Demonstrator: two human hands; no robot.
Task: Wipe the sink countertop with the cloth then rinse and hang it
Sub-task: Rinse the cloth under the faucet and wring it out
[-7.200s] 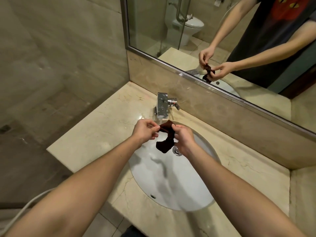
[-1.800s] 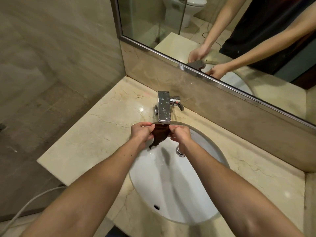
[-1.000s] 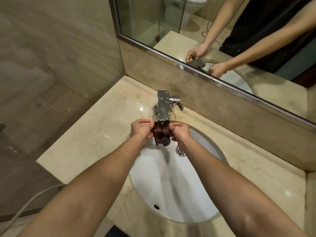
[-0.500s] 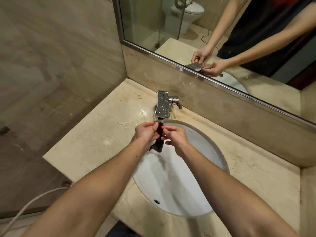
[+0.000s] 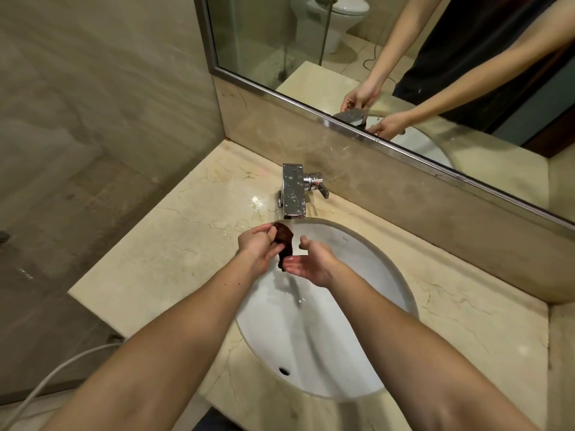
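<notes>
lower left corner, a pale hose (image 5: 59,370) curves across the floor. moving right, the marble surface (image 5: 161,253) catches a bright glint close to the tap. centre of the frame now: the left hand (image 5: 256,248) is up over the far rim of the sink, its fingers (image 5: 264,231) curled tight around the dark brown cloth (image 5: 284,241). the cloth is bunched in that grasp and its loose end hangs down into the basin. straight above it, the square chrome faucet (image 5: 293,194) juts out over the bowl, speckled with droplets, lever off to its right. next, the right hand (image 5: 315,263), palm up and wet, fingers (image 5: 295,264) straight and released, holding nothing. their tips sit right at the dangling end of the cloth, and i can't tell if they touch it. under both hands, the white sink (image 5: 367,353) shows a wet streak running down the bowl. upper right, the mirror (image 5: 311,42) reflects both arms and a toilet.
</notes>
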